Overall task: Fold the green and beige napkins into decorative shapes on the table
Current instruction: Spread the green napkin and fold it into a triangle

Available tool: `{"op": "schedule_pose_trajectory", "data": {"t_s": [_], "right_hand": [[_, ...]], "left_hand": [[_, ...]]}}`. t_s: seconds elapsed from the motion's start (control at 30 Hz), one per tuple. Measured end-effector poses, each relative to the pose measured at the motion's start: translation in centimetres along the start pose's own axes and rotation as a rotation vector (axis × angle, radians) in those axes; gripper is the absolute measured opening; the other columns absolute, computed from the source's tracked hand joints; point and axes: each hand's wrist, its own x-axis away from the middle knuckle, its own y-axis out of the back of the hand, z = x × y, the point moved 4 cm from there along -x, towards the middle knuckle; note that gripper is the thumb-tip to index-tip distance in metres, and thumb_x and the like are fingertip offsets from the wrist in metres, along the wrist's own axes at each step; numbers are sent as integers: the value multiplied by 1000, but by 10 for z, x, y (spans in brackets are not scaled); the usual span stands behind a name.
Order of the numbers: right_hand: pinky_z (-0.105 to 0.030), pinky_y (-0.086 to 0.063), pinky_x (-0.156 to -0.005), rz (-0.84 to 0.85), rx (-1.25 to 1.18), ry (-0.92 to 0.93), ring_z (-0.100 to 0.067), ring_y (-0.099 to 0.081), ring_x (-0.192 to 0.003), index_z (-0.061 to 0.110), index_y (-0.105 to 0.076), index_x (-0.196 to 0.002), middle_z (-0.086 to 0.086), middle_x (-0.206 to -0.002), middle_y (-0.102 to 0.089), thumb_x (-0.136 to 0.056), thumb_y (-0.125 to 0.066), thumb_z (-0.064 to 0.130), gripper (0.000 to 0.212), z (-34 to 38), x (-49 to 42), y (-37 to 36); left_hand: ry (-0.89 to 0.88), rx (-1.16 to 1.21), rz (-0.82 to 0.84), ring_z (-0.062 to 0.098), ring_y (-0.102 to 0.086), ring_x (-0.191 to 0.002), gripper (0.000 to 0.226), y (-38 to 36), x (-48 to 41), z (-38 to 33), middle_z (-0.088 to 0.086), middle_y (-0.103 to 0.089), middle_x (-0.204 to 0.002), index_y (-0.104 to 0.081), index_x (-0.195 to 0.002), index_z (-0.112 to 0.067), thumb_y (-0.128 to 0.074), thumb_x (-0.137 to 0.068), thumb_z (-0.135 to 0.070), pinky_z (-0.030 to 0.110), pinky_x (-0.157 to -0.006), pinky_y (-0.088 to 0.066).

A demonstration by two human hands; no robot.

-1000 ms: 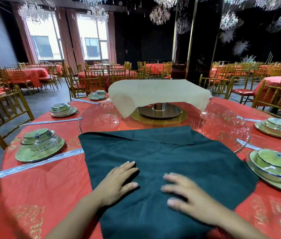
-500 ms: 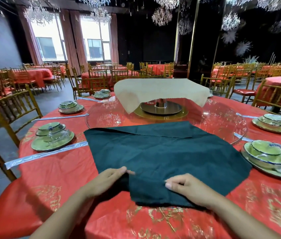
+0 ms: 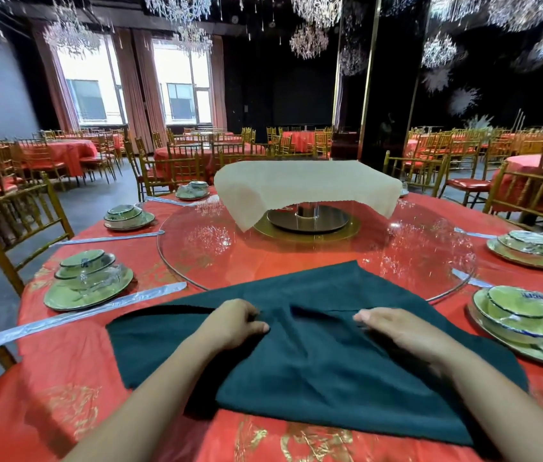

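Nearest, both hands rest on the green napkin (image 3: 313,371), which lies on the red tablecloth (image 3: 70,361) just in front of the person. The left hand (image 3: 230,323) is curled, pinching a fold of the cloth; the right hand (image 3: 396,331) lies flatter with fingers extended — whether it grips the fabric I cannot tell. The first fold of the green napkin looks to be in hand; next, I judge, the raised layer wants carrying over and pressing flat, edges matched. Farther off, one beige napkin (image 3: 306,185) drapes untouched over the stand on the glass turntable (image 3: 423,248). Five place settings show — three left, two right.
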Motion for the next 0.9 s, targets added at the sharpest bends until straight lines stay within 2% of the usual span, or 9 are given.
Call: {"op": "schedule_pose_trajectory", "data": {"t_s": [0.1, 0.2, 0.3, 0.4, 0.53, 0.6, 0.73, 0.83, 0.9], "right_hand": [[-10, -38, -81, 58, 233, 80, 0, -53, -101, 22, -54, -115, 11, -109, -58, -82, -67, 32, 37, -11, -1, -12], [-13, -36, -77, -102, 312, 117, -5, -51, -91, 18, -53, -121, 7, -100, -54, -78, -73, 20, 48, -26, -12, -18], [-16, -37, -66, -237, 282, 124, -6, -47, -66, 25, -56, -102, 7, -72, -50, -80, -69, 17, 27, -30, -15, -15], [-19, -40, -67, -291, 357, 156, -4, -50, -65, 33, -54, -80, 10, -64, -55, -84, -63, 18, 18, -24, -18, -11], [-12, -37, -62, -301, 361, 135, -11, -56, -73, 34, -51, -74, 11, -68, -60, -81, -66, 20, 21, -14, -27, -1], [-20, -38, -65, -253, 438, 76, -10, -53, -74, 32, -52, -74, 13, -70, -57, -79, -67, 34, 17, -15, -28, -5], [-23, -36, -64, -224, 575, 27, -7, -50, -75, 33, -46, -73, 13, -76, -55, -75, -68, 44, 25, -21, -27, -14], [-15, -33, -57, -179, 571, 30, -4, -47, -66, 35, -40, -67, 13, -68, -50, -75, -71, 36, 32, -23, -31, -17], [-15, -33, -56, -182, 544, 73, 0, -40, -58, 34, -38, -61, 11, -63, -45, -76, -71, 30, 36, -21, -32, -19]], "left_hand": [[-17, -17, 37, 14, -54, -69, 26, -15, -13, 0, -3, -57, -67, -55, -65, -21, -60, -87, -33, 26, -63, -41], [-52, -56, -152, 21, -57, -101, 14, -12, -27, 0, 2, -62, -102, -65, -97, -19, -57, -89, -27, 31, -86, -45], [-117, -188, -175, 21, -47, -115, 27, -14, -43, 4, -2, -55, -117, -62, -115, -25, -58, -88, -26, 31, -95, -37], [-168, -297, -90, 19, -44, -121, 35, -13, -55, 14, -7, -51, -132, -58, -123, -25, -59, -87, -28, 30, -99, -33], [-147, -198, -130, 21, -59, -105, 20, -4, -64, 21, -2, -67, -111, -69, -104, -20, -59, -89, -28, 30, -86, -45], [-84, -87, -164, 25, -62, -94, 19, 4, -71, 17, 5, -70, -98, -70, -96, -17, -57, -91, -29, 31, -78, -46], [152, 36, -422, 32, -62, -93, 19, 36, -94, 19, 15, -68, -97, -67, -94, -11, -54, -91, -24, 34, -75, -46], [289, -243, -585, 35, -52, -104, 22, 53, -96, 29, 18, -57, -111, -57, -108, -7, -58, -87, -16, 39, -82, -39], [143, -314, -570, 34, -51, -100, 22, 46, -96, 24, 16, -55, -109, -55, -107, -6, -59, -86, -12, 39, -80, -38]]}}
